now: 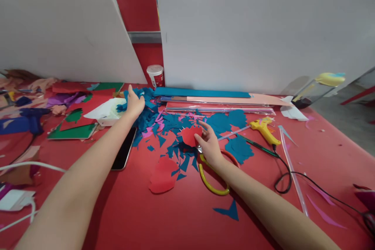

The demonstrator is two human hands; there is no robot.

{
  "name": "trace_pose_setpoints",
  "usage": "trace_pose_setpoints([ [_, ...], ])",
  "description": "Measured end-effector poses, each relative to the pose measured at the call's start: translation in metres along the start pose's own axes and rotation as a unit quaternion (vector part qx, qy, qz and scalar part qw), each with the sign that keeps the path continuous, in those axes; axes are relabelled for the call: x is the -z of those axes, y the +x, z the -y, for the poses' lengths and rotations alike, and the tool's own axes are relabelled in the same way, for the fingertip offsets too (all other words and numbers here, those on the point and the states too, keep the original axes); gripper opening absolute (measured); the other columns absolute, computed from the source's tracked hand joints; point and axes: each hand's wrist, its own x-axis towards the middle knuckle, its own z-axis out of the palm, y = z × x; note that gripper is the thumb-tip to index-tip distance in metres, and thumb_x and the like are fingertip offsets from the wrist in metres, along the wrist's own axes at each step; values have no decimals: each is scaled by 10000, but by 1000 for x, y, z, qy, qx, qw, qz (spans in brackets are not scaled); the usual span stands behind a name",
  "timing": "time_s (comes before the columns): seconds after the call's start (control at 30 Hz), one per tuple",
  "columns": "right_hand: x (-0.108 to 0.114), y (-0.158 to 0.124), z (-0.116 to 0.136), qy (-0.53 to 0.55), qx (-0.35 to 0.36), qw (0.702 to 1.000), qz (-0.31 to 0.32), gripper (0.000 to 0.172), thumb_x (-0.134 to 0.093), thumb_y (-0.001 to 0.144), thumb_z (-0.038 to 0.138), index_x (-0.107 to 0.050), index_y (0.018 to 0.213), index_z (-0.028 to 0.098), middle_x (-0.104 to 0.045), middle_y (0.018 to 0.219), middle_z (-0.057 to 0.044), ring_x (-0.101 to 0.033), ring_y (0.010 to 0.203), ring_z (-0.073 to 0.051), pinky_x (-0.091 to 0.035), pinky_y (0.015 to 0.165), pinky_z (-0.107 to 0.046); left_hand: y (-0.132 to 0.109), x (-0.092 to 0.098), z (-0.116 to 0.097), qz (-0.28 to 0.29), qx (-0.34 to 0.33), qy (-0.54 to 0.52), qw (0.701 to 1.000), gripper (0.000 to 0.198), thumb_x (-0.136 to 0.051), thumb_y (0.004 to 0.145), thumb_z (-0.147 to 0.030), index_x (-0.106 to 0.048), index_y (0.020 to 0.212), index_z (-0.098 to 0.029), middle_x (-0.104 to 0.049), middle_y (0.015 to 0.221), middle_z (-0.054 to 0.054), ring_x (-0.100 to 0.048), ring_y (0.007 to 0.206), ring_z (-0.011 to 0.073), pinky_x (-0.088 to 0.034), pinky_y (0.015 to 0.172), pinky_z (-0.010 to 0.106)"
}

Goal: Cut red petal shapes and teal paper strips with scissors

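My left hand (pixel 134 104) reaches far forward and closes on a bunch of blue paper scraps (pixel 146 99) at the back of the red table (pixel 187 218). My right hand (pixel 208 144) pinches a small red paper cut-out (pixel 190 135) above a heap of blue paper offcuts (pixel 172 125). Under my right wrist lie scissors with a yellow and a red handle loop (pixel 211 185). A bigger red paper shape (pixel 162 175) rests flat nearer to me.
A yellow glue gun (pixel 263 129) with a black cord (pixel 283 172) lies to the right. A black phone (pixel 124 150) sits under my left forearm. Long paper sheets (pixel 205 93), a paper cup (pixel 155 75) and white partition boards (pixel 249 31) stand behind. Coloured paper piles lie at left.
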Motion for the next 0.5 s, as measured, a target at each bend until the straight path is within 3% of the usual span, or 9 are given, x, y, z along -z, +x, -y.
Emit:
trace_pose_setpoints([
  [0.07,1,-2,0,-65,32,997,34,411,-575,678,178,-517,1073,274,-580,809,17,-518,654,-129,-431,598,-239,-2,-1,-10,-43,-45,153,986,695,-468,698,-138,-171,1321,-57,-258,1323,224,-225,1257,312,-227,1013,453],
  [0.17,1,-6,0,-155,50,981,103,332,-493,734,177,-517,1053,267,-517,640,41,-463,524,-126,-391,523,-241,-14,-13,-23,-24,-100,300,948,564,-461,724,-187,-322,1262,-87,-252,1314,213,-261,1208,375,-296,942,496],
  [0.27,0,-6,2,-252,78,953,149,289,-470,735,166,-556,999,246,-507,607,34,-457,516,-137,-380,540,-259,-28,-32,-26,87,-187,385,900,450,-380,774,-189,-379,1210,-78,-266,1314,202,-255,1218,335,-300,944,450],
  [0.33,0,-5,3,-294,108,937,156,277,-473,722,151,-582,958,244,-542,654,12,-488,576,-153,-385,586,-273,-36,-44,-21,157,-216,393,880,334,-391,772,-193,-498,1084,-141,-350,1290,139,-294,1208,290,-307,950,401],
  [0.5,-1,-1,7,-323,89,926,175,315,-455,721,150,-561,1001,244,-507,588,27,-472,526,-153,-361,556,-267,-41,-56,2,212,-180,404,872,372,-375,797,-257,-426,1146,-137,-532,1079,162,-513,985,292,-422,780,413],
])
